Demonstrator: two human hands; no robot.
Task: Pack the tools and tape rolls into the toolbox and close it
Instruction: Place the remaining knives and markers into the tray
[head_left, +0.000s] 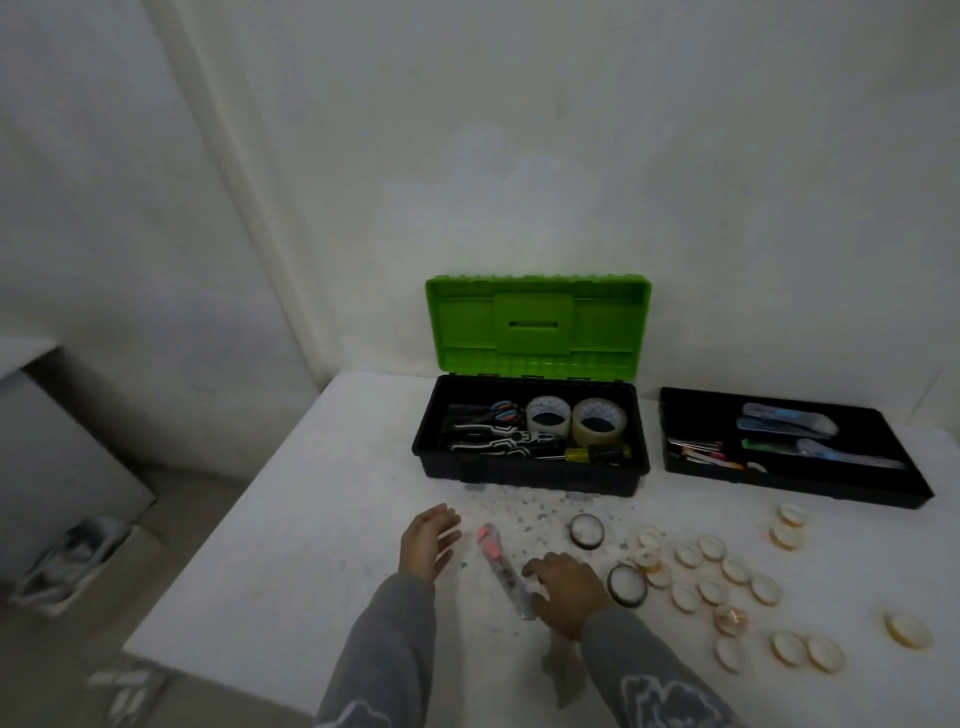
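At far left a pale box or cabinet (57, 447) stands against the white wall (208, 182), with a blurred white and dark object (72, 558) on the beige floor (171, 514) beside it. The white table (291, 519) fills the middle and right, its top scuffed and sprinkled with small dark specks in front of the toolbox.

The left hand (428, 540) hovers over the table with fingers spread wide, holding nothing. Just right of it lies a utility knife (501, 564) with a pink tip, and the right hand (569, 590) rests on its near end with fingers curled over it; whether it truly grips the knife I cannot tell.

Behind them the toolbox (530, 473) sits with its green lid (537, 322) upright against the wall. Inside lie scissors (493, 413), pliers (498, 441), a yellow-handled screwdriver (587, 453) and two clear tape rolls (574, 418).

Further right, two dark-rimmed rolls (587, 530) and many small pale tape rolls (727, 571) are scattered over the table. At the back right a black tray (789, 483) holds blue and green tools.
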